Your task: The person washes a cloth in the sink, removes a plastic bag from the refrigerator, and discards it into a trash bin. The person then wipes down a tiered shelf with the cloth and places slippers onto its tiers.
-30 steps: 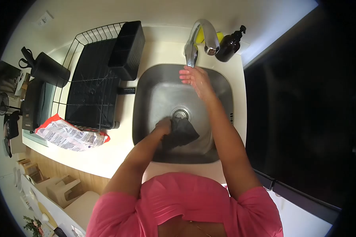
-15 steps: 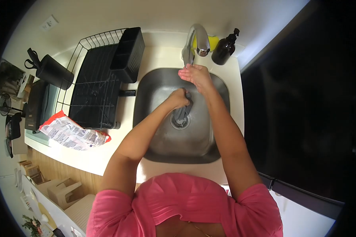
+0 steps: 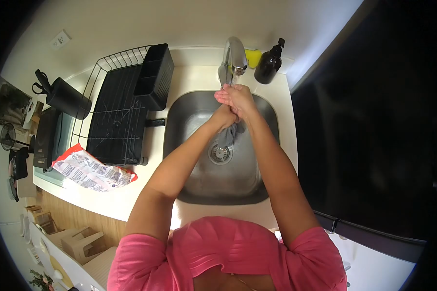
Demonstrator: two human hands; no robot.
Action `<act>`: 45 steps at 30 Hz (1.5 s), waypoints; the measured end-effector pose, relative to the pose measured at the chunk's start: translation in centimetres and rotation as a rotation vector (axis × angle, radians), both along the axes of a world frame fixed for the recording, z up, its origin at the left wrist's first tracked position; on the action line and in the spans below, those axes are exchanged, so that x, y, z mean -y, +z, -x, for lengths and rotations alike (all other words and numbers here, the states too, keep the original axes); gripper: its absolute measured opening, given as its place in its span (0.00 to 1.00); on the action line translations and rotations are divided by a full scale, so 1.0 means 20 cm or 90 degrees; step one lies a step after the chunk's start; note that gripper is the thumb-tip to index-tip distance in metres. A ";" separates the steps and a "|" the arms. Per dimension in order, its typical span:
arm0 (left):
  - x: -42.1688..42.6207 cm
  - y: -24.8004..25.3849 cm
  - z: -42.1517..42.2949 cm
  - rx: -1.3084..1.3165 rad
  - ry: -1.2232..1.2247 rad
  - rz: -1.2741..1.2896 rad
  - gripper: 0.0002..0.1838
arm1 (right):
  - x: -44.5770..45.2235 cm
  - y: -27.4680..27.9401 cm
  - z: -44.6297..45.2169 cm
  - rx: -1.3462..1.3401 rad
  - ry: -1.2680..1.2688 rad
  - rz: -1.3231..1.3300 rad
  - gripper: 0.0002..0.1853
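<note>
My left hand (image 3: 223,118) is closed around a grey cloth (image 3: 227,137), which hangs down from it over the sink drain (image 3: 220,153). Just beyond it, below the chrome faucet (image 3: 236,57), is my right hand (image 3: 239,100). Its fingers stretch to the left and look apart, with nothing seen in them. The two hands are close together and overlap in view; whether they touch is hard to tell. Water seems to fall from the spout onto my right hand. Both are over the back part of the steel sink (image 3: 199,182).
Left of the sink stands a black dish rack (image 3: 114,119) with a utensil holder (image 3: 153,80). A red and white plastic packet (image 3: 94,169) lies in front of it. Behind the sink are a dark pump bottle (image 3: 268,65) and a yellow sponge (image 3: 253,57).
My left hand has moved up toward the faucet with the grey cloth, closer to my right hand. More of the drain shows. The view has shifted slightly.
</note>
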State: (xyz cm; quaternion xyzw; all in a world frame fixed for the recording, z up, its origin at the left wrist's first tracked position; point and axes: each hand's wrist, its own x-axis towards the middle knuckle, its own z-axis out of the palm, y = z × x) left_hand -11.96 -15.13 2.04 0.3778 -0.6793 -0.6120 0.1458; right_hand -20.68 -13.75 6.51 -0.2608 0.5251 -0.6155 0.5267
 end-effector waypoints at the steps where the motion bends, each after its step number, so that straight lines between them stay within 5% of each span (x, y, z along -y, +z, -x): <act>1: -0.01 0.03 0.00 -0.017 -0.027 -0.027 0.24 | 0.00 0.01 0.00 -0.006 -0.010 -0.002 0.13; 6: -0.01 -0.01 0.01 -0.022 -0.111 -0.074 0.24 | 0.00 0.01 0.01 -0.026 0.001 0.004 0.19; 9: -0.10 0.25 -0.04 0.125 -0.047 -0.017 0.19 | 0.00 0.02 0.01 -0.015 -0.001 -0.002 0.19; 12: 0.00 -0.01 0.00 0.086 -0.118 0.053 0.15 | -0.01 0.02 0.01 -0.026 0.012 -0.018 0.19; 17: 0.00 -0.14 -0.08 0.049 -0.050 0.110 0.11 | -0.18 -0.34 -0.07 -0.466 -0.021 0.094 0.12; 18: -0.03 -0.14 -0.11 0.054 -0.009 0.142 0.10 | -0.27 -0.41 -0.10 -0.364 -0.031 0.092 0.13; 19: -0.03 -0.19 -0.14 0.044 0.008 0.087 0.09 | -0.35 -0.48 -0.12 -0.262 -0.040 0.091 0.15; 22: -0.03 -0.34 -0.26 0.039 0.055 -0.029 0.11 | -0.50 -0.69 -0.07 -0.495 0.061 -0.116 0.17; 25: -0.13 -0.41 -0.31 -0.013 0.210 -0.262 0.12 | -0.50 -0.78 -0.07 -0.476 0.030 -0.065 0.16; 28: -0.27 -0.21 -0.25 -0.012 0.279 -0.626 0.20 | -0.46 -0.75 -0.22 -0.294 -0.130 -0.139 0.13; 29: -0.29 -0.12 -0.25 0.004 0.285 -0.767 0.21 | -0.43 -0.83 -0.28 -0.245 -0.190 -0.141 0.19; 31: -0.29 -0.44 -0.24 -0.175 0.251 -0.841 0.27 | -0.46 -0.75 -0.43 -0.274 -0.248 -0.179 0.13; 34: -0.25 -0.70 -0.26 -0.318 0.219 -0.794 0.27 | -0.54 -0.60 -0.62 -0.441 -0.255 0.020 0.08; 37: -0.26 -0.77 -0.27 -0.285 0.285 -0.710 0.27 | -0.57 -0.53 -0.66 -0.559 -0.213 -0.045 0.08; 41: -0.24 -0.75 -0.23 -0.097 0.364 -0.542 0.27 | -0.46 -0.73 -0.50 -0.332 -0.280 -0.061 0.11; 42: -0.28 -0.41 -0.20 -0.071 0.345 -0.563 0.22 | -0.45 -0.86 -0.39 -0.446 -0.251 -0.106 0.09; 45: -0.21 -0.47 -0.20 -0.016 0.278 -0.344 0.14 | -0.48 -0.94 -0.17 -0.724 -0.174 -0.108 0.17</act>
